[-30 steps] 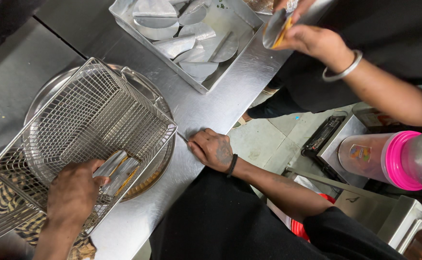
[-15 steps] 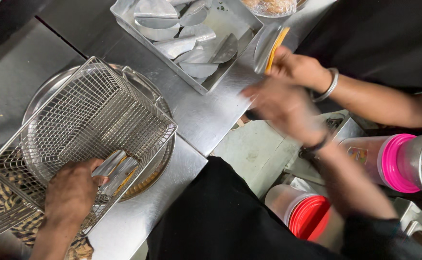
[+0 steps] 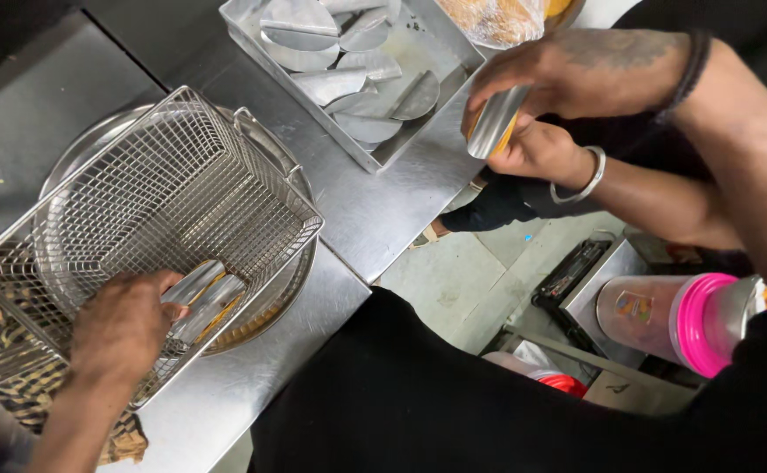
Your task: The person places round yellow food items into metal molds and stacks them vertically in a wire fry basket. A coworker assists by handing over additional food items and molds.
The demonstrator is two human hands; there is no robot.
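Observation:
My left hand [image 3: 121, 328] reaches into a wire fry basket [image 3: 151, 188] and grips a pair of shiny half-moon metal moulds [image 3: 208, 293] with yellow filling showing at their edge. The basket rests tilted on a round steel tray [image 3: 296, 271]. At the top right my right hand [image 3: 576, 70], with a black wristband, closes its fingers over another metal mould [image 3: 493, 123]. A second person's hand [image 3: 541, 153], wearing a silver bangle, holds that same mould from below.
A square steel tray [image 3: 418, 140] of several empty half-moon moulds sits on the steel counter [image 3: 366, 210]. A bag of yellow food [image 3: 497, 17] lies beyond it. A striped cloth [image 3: 7, 350] lies under the basket. A pink-lidded container [image 3: 672, 320] stands lower right.
My right hand left the counter edge and swung up and right to the mould held by the other person. My left hand stayed in the basket on the moulds.

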